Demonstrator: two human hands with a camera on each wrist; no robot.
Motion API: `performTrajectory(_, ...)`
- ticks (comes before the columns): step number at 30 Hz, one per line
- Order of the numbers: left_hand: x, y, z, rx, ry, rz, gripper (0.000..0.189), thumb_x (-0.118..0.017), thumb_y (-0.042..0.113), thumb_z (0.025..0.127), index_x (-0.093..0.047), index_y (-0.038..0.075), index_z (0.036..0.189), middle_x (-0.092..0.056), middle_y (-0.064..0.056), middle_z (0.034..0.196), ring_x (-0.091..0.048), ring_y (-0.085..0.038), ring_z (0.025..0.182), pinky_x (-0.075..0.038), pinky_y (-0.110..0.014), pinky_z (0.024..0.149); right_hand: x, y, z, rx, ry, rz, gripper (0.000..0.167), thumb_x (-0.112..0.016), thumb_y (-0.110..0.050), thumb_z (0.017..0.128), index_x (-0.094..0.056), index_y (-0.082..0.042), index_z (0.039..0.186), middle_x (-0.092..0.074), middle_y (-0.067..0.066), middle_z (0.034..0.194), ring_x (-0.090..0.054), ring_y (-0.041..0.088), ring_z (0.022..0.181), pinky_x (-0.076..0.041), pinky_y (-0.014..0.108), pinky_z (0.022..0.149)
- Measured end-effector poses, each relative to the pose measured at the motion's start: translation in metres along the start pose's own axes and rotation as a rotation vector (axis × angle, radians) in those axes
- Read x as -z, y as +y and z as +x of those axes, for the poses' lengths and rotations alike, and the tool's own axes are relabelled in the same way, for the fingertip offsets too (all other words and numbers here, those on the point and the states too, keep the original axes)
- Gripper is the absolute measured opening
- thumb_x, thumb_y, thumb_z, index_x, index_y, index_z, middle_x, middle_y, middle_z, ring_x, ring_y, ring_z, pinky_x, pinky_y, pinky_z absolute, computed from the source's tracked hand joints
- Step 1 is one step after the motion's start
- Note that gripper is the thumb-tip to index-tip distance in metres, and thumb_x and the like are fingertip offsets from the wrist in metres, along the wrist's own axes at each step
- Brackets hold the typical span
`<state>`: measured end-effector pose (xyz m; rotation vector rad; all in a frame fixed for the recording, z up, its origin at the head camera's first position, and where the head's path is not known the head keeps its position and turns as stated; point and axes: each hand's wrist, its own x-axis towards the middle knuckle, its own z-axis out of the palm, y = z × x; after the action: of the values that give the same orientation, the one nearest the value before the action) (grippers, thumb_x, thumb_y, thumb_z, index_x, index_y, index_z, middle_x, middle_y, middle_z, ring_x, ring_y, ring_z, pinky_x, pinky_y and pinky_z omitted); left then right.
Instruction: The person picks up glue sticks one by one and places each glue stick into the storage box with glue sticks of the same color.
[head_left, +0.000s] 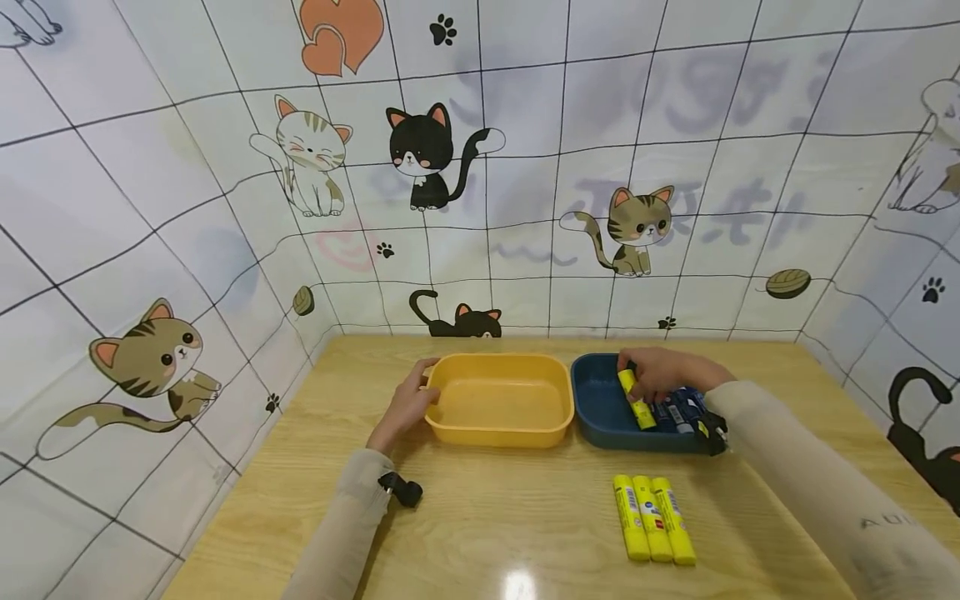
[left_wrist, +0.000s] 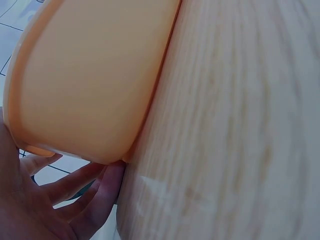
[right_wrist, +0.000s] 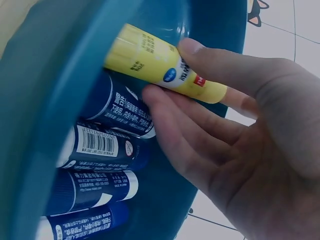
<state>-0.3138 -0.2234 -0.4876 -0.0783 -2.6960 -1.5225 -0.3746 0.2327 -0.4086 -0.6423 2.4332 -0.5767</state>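
Note:
A yellow plastic bin point(head_left: 498, 433) stands on the table, with my left hand point(head_left: 408, 400) at its left end. The thumb lies at the rim and the other fingers touch the outer wall, seen in the left wrist view beside the bin point(left_wrist: 95, 90). My right hand point(head_left: 663, 372) reaches into the dark blue bin point(head_left: 600, 417) and pinches a yellow glue stick point(right_wrist: 155, 57) between thumb and fingers. Beside that stick, several dark blue glue sticks point(right_wrist: 100, 145) lie in a row inside the same bin. The fingertips hide part of the yellow label.
Three yellow glue sticks point(head_left: 652, 518) lie side by side on the wooden table point(head_left: 487, 517), in front of the blue bin. The two bins stand next to each other near the back wall point(head_left: 525, 167), which has a cat-patterned covering.

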Motion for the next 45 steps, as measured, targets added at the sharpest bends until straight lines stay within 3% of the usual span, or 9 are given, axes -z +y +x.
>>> performTrajectory(12,0.000,0.010,0.005,-0.006,0.025,0.011,0.069,-0.054,0.010,0.088,-0.044,0.022,0.155,-0.065,-0.023,0.125,-0.067,-0.028,0.093,-0.057,-0.032,0.072,0.008,-0.003,-0.006,0.017,0.082,-0.197,0.058,-0.075,-0.016,0.094,-0.053,0.011,0.140,-0.071,0.007,0.083,-0.063,0.019,0.062,-0.052,0.031,0.060)
performTrajectory(17,0.001,0.010,0.003,-0.006,0.014,0.015,0.068,-0.054,0.010,0.088,-0.044,0.022,0.154,-0.065,-0.023,0.127,-0.067,-0.028,0.094,-0.058,-0.033,0.073,0.001,0.003,-0.005,-0.020,0.051,-0.168,0.056,-0.073,-0.017,0.095,-0.054,0.010,0.140,-0.068,0.006,0.093,-0.058,0.015,0.061,-0.050,0.031,0.059)
performTrajectory(24,-0.002,0.007,-0.003,-0.001,0.008,0.010,0.066,-0.053,0.011,0.089,-0.045,0.022,0.154,-0.065,-0.024,0.127,-0.067,-0.027,0.091,-0.058,-0.033,0.071,-0.008,0.004,-0.002,-0.035,0.023,-0.149,0.050,-0.071,-0.016,0.096,-0.056,0.008,0.138,-0.066,0.006,0.080,-0.057,0.015,0.061,-0.049,0.029,0.059)
performTrajectory(45,-0.001,0.003,-0.001,0.011,0.012,0.012,0.067,-0.052,0.010,0.089,-0.044,0.021,0.155,-0.065,-0.025,0.125,-0.067,-0.027,0.091,-0.057,-0.032,0.070,-0.008,-0.001,-0.008,-0.086,0.001,-0.087,0.058,-0.071,-0.020,0.097,-0.047,0.004,0.145,-0.063,0.007,0.076,-0.054,0.015,0.059,-0.048,0.031,0.057)
